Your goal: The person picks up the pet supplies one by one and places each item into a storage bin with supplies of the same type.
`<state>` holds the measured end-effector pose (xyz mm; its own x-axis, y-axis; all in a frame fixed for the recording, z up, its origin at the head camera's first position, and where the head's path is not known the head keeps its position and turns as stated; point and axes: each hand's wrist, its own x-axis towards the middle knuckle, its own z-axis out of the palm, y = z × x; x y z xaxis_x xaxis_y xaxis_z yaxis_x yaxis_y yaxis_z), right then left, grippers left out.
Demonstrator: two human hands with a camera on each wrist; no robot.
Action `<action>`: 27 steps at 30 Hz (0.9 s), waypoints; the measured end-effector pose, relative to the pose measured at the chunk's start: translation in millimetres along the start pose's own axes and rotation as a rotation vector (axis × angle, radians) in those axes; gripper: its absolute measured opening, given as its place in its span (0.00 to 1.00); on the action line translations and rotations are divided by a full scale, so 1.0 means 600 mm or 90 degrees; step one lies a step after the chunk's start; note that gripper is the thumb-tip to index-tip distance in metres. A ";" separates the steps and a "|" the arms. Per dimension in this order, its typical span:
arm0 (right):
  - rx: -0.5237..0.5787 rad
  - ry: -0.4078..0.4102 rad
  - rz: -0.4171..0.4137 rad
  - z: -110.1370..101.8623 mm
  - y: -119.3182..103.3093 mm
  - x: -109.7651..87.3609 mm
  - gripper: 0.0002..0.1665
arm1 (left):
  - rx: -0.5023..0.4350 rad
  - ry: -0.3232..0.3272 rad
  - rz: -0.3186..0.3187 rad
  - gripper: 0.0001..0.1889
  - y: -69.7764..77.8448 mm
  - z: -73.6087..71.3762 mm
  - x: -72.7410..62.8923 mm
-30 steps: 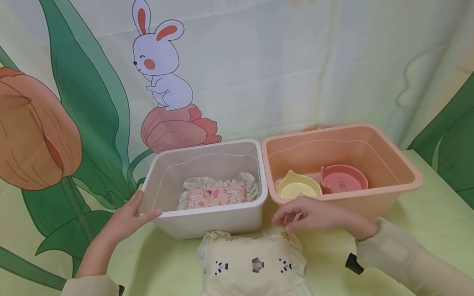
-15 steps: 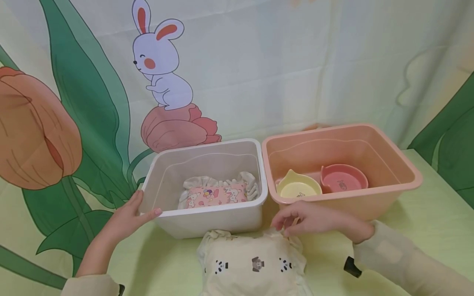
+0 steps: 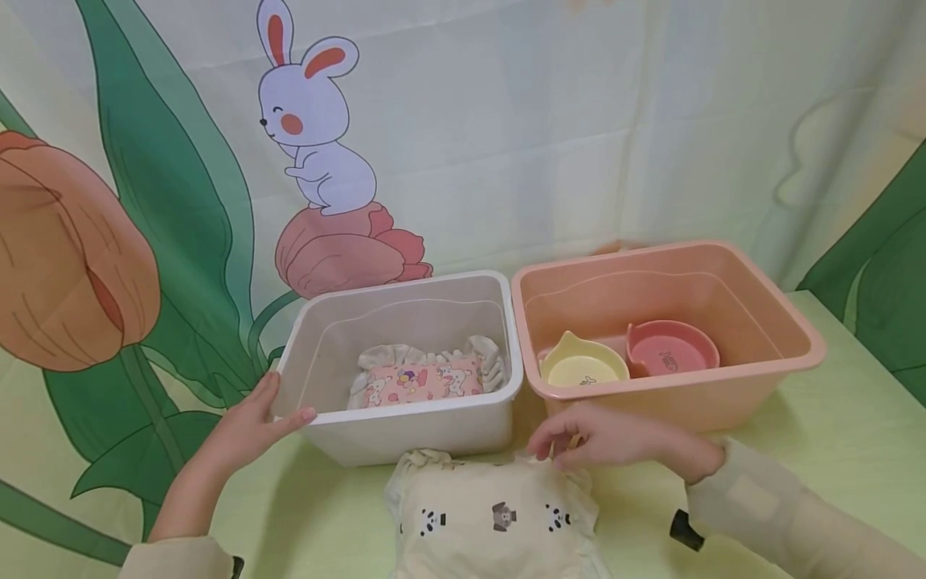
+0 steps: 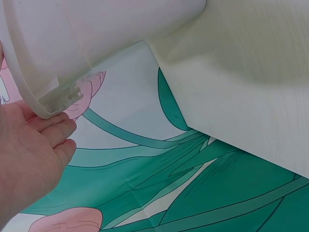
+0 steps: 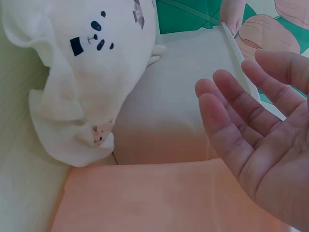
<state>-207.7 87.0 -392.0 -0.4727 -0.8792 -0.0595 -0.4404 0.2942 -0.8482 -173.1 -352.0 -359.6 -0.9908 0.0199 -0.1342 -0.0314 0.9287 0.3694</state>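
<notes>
My left hand (image 3: pixel 249 422) holds the left front corner of a white bin (image 3: pixel 427 430). Its thumb lies along the front rim, and in the left wrist view the fingers (image 4: pixel 55 128) bend against the underside of the rim. Inside the bin lies a pink rabbit-print pillow (image 3: pixel 423 382) with a white ruffle. A cream pillow (image 3: pixel 477 531) with panda and dog prints sits in front of the bin. My right hand (image 3: pixel 604 438) hovers near that pillow's upper right corner, before the pink bin; the right wrist view shows its fingers (image 5: pixel 217 113) loosely bent with nothing in them.
Right of the white bin stands a peach-pink bin (image 3: pixel 687 402). It contains a yellow dish (image 3: pixel 586 366) and a rose-pink dish (image 3: pixel 673 350), each with a pointed rim. Both bins rest on a pale green table (image 3: pixel 854 450), with a printed curtain (image 3: pixel 506 121) behind them.
My right hand has shifted slightly down and to the left, toward the cream pillow. The left hand, bins and pillows stay in place.
</notes>
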 end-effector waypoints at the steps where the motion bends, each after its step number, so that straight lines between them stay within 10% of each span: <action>1: 0.004 -0.001 0.002 0.001 0.002 0.001 0.14 | 0.000 0.000 0.000 0.49 0.000 0.000 0.000; 27: -0.003 0.004 0.035 0.034 0.036 0.011 0.17 | -0.012 -0.010 -0.008 0.49 0.002 -0.001 -0.001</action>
<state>-204.8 80.3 -421.4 -0.5014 -0.8591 -0.1031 -0.4165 0.3440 -0.8415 -172.6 -351.1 -358.7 -0.9882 0.0145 -0.1524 -0.0458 0.9217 0.3852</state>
